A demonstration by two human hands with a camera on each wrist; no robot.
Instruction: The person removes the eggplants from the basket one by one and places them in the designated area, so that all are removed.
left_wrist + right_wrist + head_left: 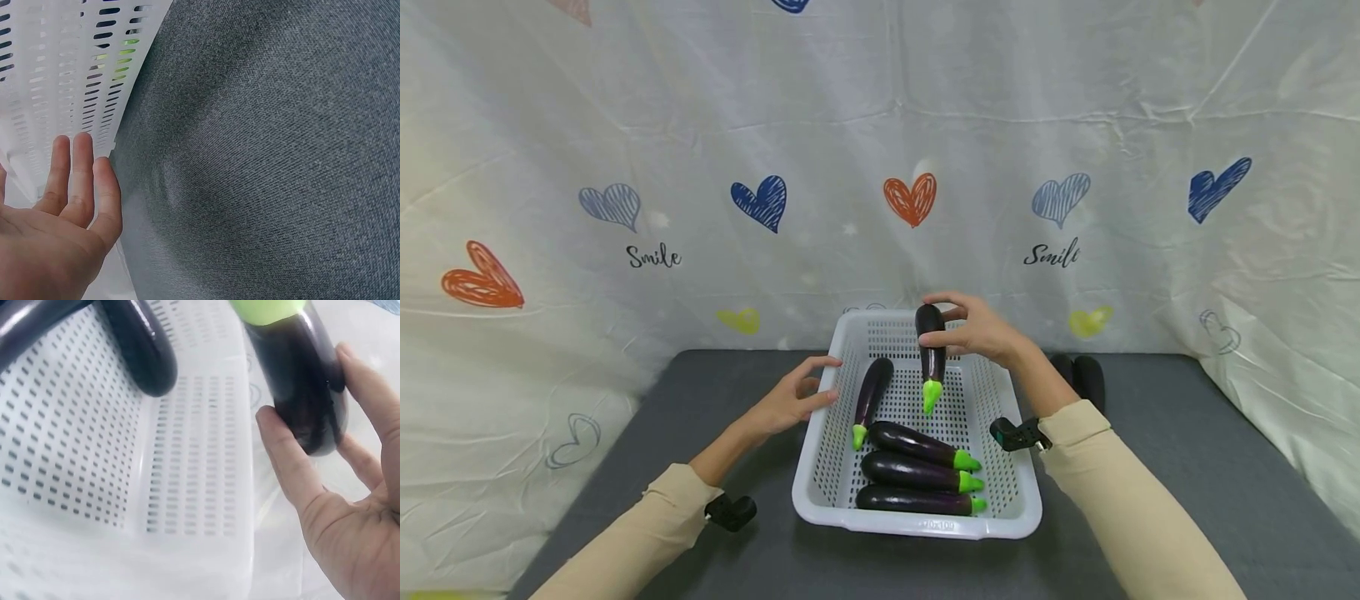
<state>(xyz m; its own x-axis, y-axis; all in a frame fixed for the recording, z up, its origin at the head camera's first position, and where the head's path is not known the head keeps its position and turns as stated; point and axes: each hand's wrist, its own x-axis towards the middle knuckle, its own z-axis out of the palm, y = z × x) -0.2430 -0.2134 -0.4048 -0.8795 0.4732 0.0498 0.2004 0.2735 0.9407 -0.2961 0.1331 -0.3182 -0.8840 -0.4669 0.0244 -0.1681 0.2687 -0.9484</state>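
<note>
A white perforated plastic basket [925, 525] stands on the dark cloth-covered table. My right hand [977, 329] pinches a dark purple eggplant [932, 360] by its rounded end, above the far part of the basket, its green stem towards me. In the right wrist view the fingers and thumb lie on either side of that eggplant [306, 387]. Beside the basket's left rim, my left hand [790, 398] has its fingertips right at the edge; the left wrist view shows fingers [81, 181] extended along the outer wall. Inside, one eggplant [872, 392] lies lengthwise at left.
Three more eggplants [917, 475] lie crosswise in a row at the basket's near end, stems to the right. A pair of black objects [1088, 379] sits behind my right forearm. A pale curtain [835, 267] with printed hearts hangs behind the table [700, 392].
</note>
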